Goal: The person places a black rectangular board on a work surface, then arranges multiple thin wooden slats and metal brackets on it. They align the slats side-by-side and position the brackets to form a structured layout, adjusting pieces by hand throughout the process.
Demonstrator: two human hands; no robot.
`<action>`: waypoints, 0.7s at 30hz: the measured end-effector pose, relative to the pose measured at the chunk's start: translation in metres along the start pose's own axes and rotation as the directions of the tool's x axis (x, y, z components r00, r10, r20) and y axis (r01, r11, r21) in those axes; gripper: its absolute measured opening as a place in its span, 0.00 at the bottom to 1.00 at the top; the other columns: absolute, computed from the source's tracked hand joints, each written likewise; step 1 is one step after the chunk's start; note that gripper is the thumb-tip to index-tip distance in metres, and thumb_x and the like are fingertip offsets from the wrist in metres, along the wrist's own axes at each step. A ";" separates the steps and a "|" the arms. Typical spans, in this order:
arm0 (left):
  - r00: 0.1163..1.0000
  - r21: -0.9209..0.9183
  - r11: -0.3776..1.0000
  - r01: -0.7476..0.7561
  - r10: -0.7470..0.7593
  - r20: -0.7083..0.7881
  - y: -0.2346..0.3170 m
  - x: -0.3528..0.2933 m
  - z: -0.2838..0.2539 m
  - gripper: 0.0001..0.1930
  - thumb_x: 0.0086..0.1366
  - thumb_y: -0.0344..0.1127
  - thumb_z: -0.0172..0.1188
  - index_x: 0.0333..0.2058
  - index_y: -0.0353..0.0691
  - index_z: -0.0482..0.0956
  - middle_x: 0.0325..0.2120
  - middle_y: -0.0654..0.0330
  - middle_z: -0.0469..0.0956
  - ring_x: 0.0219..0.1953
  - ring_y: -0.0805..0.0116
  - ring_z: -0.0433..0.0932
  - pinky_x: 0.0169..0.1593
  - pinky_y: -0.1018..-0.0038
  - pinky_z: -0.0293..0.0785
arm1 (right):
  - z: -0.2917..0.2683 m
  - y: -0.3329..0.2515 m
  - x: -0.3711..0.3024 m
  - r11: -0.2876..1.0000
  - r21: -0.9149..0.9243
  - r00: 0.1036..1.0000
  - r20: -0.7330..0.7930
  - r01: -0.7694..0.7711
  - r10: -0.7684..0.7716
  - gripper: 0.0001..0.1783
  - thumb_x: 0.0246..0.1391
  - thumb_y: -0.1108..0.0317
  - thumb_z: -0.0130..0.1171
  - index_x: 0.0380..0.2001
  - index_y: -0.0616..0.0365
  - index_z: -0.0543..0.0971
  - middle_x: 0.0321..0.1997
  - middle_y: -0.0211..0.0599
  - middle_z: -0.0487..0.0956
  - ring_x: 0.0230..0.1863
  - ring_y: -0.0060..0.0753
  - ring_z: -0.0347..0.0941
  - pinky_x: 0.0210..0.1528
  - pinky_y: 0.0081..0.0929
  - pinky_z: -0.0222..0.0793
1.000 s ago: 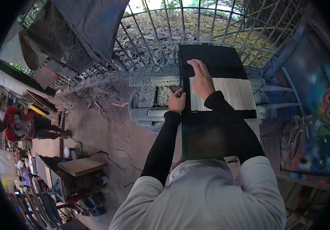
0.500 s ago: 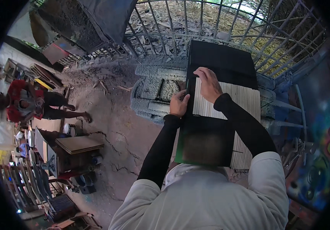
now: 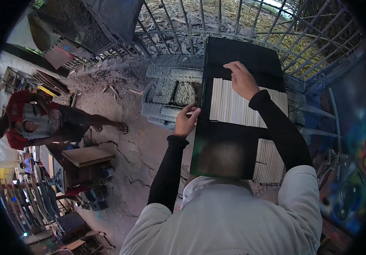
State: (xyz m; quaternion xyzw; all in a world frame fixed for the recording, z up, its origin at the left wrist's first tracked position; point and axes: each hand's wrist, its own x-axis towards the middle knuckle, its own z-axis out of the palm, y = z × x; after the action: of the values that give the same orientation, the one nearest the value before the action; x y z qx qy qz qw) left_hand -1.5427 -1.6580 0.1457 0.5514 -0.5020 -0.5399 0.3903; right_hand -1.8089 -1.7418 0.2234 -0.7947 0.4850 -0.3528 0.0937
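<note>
A long black panel (image 3: 242, 55) lies in front of me, with a block of pale, narrow strips (image 3: 225, 104) set side by side across its middle. A second group of pale strips (image 3: 268, 165) shows nearer me on the right. My right hand (image 3: 243, 80) is over the upper edge of the strip block, its fingers stretched toward the left and nothing visible in them. Just off the panel's left edge is my left hand (image 3: 185, 120), thumb and fingers loosely bent with a gap between them. Whether its fingertips touch the edge I cannot tell.
A rough, grey-crusted stand (image 3: 166, 95) sits under the panel. Metal bars (image 3: 221, 21) run along the far side. At left, a person in red (image 3: 30, 119) walks beside a work table with stacked boards (image 3: 87, 156). A paint-splashed surface (image 3: 353, 170) stands at right.
My left hand has moved left and nearer me, off the panel. My right hand has shifted right and forward, its fingers less bent. The person in red has come closer.
</note>
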 end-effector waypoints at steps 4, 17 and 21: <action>0.959 0.515 0.830 -0.215 0.280 -0.051 0.005 -0.024 0.007 0.33 0.55 0.46 0.72 0.54 0.33 0.73 0.41 0.50 0.76 0.42 0.58 0.77 0.45 0.65 0.75 | -0.003 -0.006 -0.004 0.998 0.053 0.989 0.144 -0.025 0.017 0.16 0.51 0.81 0.51 0.44 0.61 0.76 0.44 0.43 0.74 0.49 0.50 0.72 0.52 0.41 0.70; 0.933 0.647 0.726 -0.234 0.355 -0.061 0.000 -0.023 0.036 0.27 0.45 0.37 0.72 0.40 0.31 0.68 0.38 0.43 0.70 0.45 0.43 0.71 0.48 0.58 0.71 | 0.047 -0.020 -0.042 0.999 -0.020 0.903 0.430 0.026 -0.014 0.18 0.42 0.64 0.72 0.37 0.59 0.80 0.44 0.42 0.72 0.51 0.48 0.70 0.54 0.40 0.69; 0.921 0.615 0.749 -0.246 0.378 -0.091 0.008 -0.026 0.038 0.26 0.46 0.36 0.71 0.39 0.30 0.68 0.36 0.44 0.70 0.43 0.43 0.72 0.47 0.58 0.70 | 0.049 -0.026 -0.044 0.999 -0.041 0.907 0.421 0.004 0.013 0.20 0.41 0.65 0.73 0.37 0.60 0.80 0.45 0.42 0.72 0.51 0.47 0.70 0.56 0.38 0.68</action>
State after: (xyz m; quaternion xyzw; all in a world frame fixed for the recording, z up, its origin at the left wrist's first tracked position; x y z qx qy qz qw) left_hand -1.5794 -1.6295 0.1548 0.6067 -0.6863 -0.2215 0.3345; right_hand -1.7714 -1.7010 0.1792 -0.8527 0.4622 -0.1630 0.1807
